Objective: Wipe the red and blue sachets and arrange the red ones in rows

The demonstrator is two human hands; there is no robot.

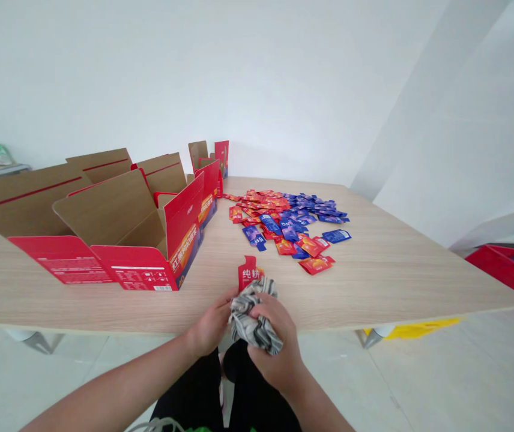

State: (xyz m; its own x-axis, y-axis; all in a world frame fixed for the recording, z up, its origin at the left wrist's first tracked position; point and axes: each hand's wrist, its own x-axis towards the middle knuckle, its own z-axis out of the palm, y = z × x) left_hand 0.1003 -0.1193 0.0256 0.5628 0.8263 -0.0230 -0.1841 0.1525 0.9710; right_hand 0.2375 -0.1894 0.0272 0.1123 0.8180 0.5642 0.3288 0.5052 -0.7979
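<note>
1. Now a soft, crumpled cloth with grey and white stripes (254, 318) is held by both hands, low over the near edge of a long, pale wood table (374, 282).
2. The left hand (212, 324) is closed around the left side of the cloth, and part of it is hidden by the folds.
3. The right hand (275, 342) is curled over the right side of the cloth, so it is holding and not spread wide.
4. A small, shiny red packet with white writing (248, 271) is seen sticking up just behind the cloth, touching it. Whether it is gripped by a hand cannot be told.
5. A messy pile of flat red and blue packets (286, 225) is spread on the table, just past the hands.
6. Open brown cardboard boxes with red printed sides (126, 234) are set on the table to the left.
7. A red plastic crate (509, 270) is seen past the table on the right.
</note>
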